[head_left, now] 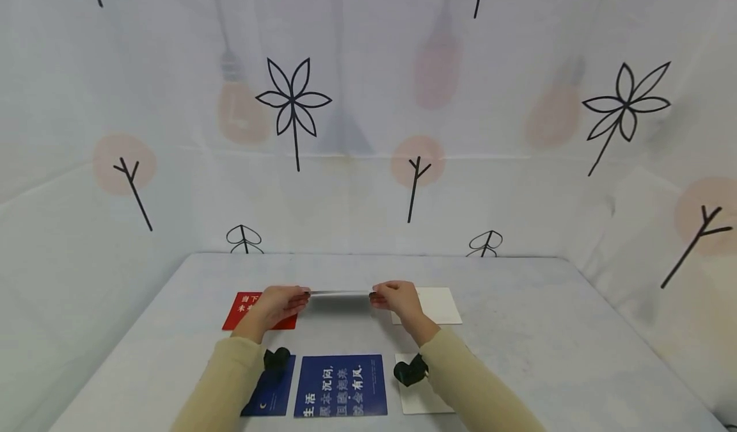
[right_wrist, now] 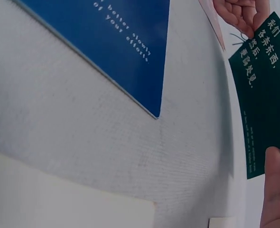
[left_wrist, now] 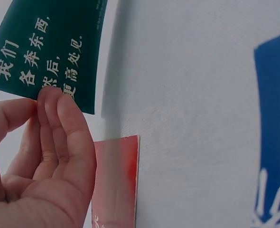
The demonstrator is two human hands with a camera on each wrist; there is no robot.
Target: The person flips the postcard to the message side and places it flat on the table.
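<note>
Pinching the thin, four-sided dark green paper card with white writing by its two ends, our left hand and right hand hold it above the flat white bench, and it looks light and bendy, so we should grip only its edges.

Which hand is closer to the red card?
The left. In the head view, the left hand covers part of the red card, while the right hand is well off to the right, holding the other end of the green card.
</note>
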